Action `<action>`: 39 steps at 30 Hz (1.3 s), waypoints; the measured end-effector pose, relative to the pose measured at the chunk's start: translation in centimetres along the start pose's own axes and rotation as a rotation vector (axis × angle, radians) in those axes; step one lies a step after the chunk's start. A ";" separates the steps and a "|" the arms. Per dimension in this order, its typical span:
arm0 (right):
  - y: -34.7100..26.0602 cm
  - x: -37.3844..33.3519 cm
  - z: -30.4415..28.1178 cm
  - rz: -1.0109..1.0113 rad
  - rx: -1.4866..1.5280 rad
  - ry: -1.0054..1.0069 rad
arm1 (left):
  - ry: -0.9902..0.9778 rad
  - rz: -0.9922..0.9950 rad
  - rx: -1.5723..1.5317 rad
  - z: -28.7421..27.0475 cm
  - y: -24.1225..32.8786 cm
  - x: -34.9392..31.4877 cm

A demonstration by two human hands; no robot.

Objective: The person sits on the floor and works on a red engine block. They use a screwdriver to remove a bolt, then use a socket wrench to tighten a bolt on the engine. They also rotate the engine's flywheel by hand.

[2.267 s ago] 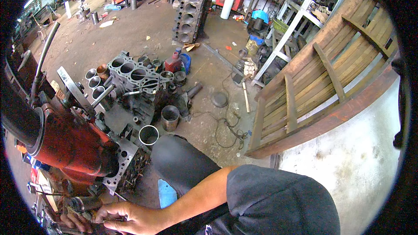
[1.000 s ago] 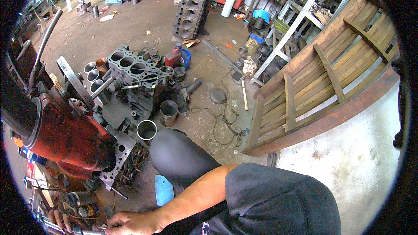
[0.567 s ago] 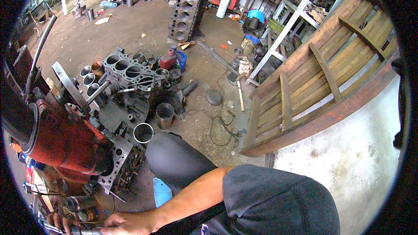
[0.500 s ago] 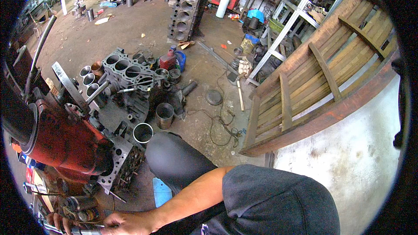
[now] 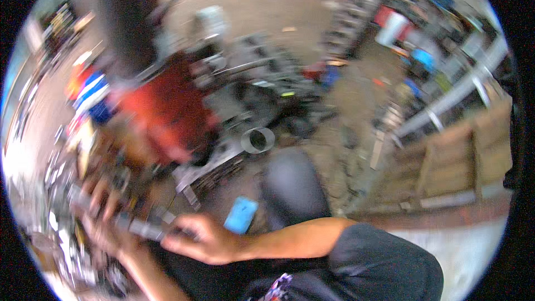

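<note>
Since half a second ago the head view has swung to the left, bringing the left hand (image 5: 103, 224), the right hand (image 5: 205, 237) and the metal rod (image 5: 139, 227) between them up from the lower edge; the whole scene is smeared by motion. A slatted wooden pallet (image 5: 446, 161) leans at the right. The red machine (image 5: 167, 108), with a thick black column rising from it, stands ahead of the hands. An upright engine block (image 5: 356, 17) stands farther off. A pale flat-faced block (image 5: 212, 161) sits at the red machine's base, and the person's dark-clad knee (image 5: 292, 187) is bent just right of it. The left fingers curl around the far end of the rod, how tightly I cannot tell; the right thumb and fingers close on its near end. The rod slants across, in front of the torso. A blue-and-white package (image 5: 93, 96) lies at the left, its print too blurred to read. The coloured shirt print (image 5: 278, 287) is equally illegible. A light-blue sheet (image 5: 241, 215) lies beyond the right hand. Near the block's right end shows a pale-rimmed cylinder (image 5: 245, 140).
</note>
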State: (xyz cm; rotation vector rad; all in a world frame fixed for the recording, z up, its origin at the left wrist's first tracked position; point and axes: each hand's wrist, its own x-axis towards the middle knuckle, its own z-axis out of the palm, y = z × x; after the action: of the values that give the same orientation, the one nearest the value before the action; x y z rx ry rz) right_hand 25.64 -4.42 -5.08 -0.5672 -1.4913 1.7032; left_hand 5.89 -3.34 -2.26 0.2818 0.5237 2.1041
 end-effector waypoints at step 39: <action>2.0 -0.6 2.0 0.544 0.449 -0.282 | -0.418 -0.164 -0.405 -1.5 1.6 1.0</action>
State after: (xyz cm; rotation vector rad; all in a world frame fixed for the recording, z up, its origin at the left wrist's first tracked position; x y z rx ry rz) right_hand 23.96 -6.14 -6.64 -0.5297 -1.1278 2.5415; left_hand 3.60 -3.71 -2.80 0.4130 -0.1235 1.8694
